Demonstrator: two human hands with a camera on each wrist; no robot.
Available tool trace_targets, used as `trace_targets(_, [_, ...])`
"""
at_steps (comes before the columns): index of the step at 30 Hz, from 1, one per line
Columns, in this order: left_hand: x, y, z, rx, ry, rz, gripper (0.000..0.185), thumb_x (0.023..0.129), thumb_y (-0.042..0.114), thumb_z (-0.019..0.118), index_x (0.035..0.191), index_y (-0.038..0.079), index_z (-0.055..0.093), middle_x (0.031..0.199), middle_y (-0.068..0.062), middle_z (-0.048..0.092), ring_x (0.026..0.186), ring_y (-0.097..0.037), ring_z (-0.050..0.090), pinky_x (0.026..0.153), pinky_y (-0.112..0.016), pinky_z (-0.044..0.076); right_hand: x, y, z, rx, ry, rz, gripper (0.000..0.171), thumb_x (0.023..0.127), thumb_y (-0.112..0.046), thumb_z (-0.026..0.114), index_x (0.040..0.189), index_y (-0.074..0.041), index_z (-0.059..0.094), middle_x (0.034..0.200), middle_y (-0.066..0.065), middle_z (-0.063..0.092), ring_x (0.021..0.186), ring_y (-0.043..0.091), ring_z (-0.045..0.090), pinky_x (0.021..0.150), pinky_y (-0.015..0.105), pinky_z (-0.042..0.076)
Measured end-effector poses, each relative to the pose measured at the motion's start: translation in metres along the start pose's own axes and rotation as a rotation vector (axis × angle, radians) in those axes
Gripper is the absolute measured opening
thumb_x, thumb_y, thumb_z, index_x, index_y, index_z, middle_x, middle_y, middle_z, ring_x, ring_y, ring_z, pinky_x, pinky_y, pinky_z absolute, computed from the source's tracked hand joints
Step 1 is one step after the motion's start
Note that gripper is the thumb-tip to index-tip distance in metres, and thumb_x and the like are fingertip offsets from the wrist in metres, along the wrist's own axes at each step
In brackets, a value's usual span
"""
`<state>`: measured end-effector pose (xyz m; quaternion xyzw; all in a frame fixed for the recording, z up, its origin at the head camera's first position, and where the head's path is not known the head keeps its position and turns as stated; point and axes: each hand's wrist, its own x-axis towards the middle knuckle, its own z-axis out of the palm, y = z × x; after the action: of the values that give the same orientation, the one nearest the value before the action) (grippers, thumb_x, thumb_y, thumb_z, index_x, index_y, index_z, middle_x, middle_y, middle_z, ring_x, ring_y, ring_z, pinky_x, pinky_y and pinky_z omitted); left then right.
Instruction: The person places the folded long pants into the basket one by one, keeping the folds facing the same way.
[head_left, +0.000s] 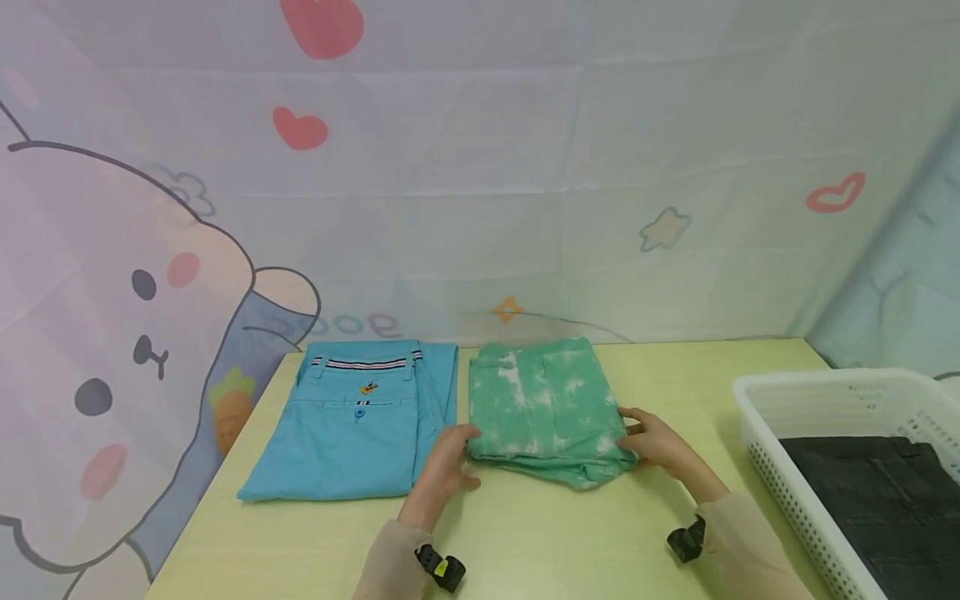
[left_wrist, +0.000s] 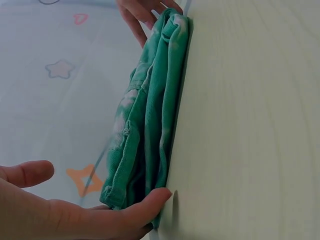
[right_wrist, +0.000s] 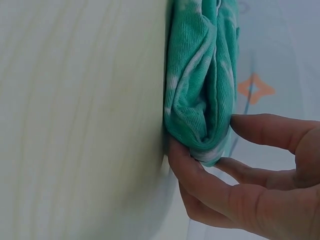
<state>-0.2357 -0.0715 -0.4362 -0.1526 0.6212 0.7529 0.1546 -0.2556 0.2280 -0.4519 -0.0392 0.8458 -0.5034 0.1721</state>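
Observation:
Folded green pants (head_left: 547, 400) with white tie-dye blotches lie in the middle of the table, their layered lower edge facing me. At their left side is my left hand (head_left: 444, 471). Its fingers lie fairly straight against the cloth edge, and its thumb stands well apart, as the left wrist view shows. My right hand (head_left: 660, 446) is at the lower right corner. In the right wrist view its digits (right_wrist: 200, 175) bracket the rounded fold from the table side and the upper side, pinching it. Folded blue pants (head_left: 352, 433) with a striped waistband lie left of the green pair.
On the right stands a white perforated plastic basket (head_left: 795, 508) with folded black clothing (head_left: 873, 500) inside. The pale yellow table (head_left: 555, 550) meets a printed cloth backdrop (head_left: 465, 150) at its far edge. Bare tabletop shows in front of the green pants.

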Motion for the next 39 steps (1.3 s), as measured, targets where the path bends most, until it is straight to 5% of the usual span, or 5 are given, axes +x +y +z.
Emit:
trace_targets(18, [-0.009,-0.007,-0.003,0.01,-0.036,0.005,0.041,0.083,0.014,0.045,0.117,-0.002,0.03,0.146,-0.024,-0.004,0.133,-0.045,-0.004,0.091,-0.07,0.023,-0.007,0.003,0.0,0.037,-0.031,-0.005,0.064,0.087,-0.009,0.051,0.139,0.006,0.016,0.128,0.039,0.031,0.106,0.041,0.05,0.07,0.038,0.051])
trace_targets(26, [-0.01,-0.007,-0.004,0.005,-0.054,0.019,0.054,0.084,0.015,0.045,0.13,-0.004,0.024,0.146,-0.026,-0.004,0.132,-0.046,-0.006,0.091,-0.07,0.023,-0.009,0.005,0.0,0.063,-0.023,-0.003,0.063,0.087,-0.006,0.05,0.139,0.005,0.017,0.127,0.038,0.033,0.101,0.033,0.054,0.07,0.037,0.052])
trace_targets(39, [-0.01,-0.007,-0.005,-0.013,-0.052,0.009,0.023,0.082,0.013,0.046,0.098,0.005,0.032,0.147,-0.025,-0.008,0.133,-0.044,-0.007,0.091,-0.07,0.022,-0.011,0.004,0.001,0.057,-0.02,-0.01,0.063,0.087,-0.007,0.05,0.139,0.005,0.017,0.127,0.037,0.033,0.104,0.038,0.052,0.072,0.039,0.051])
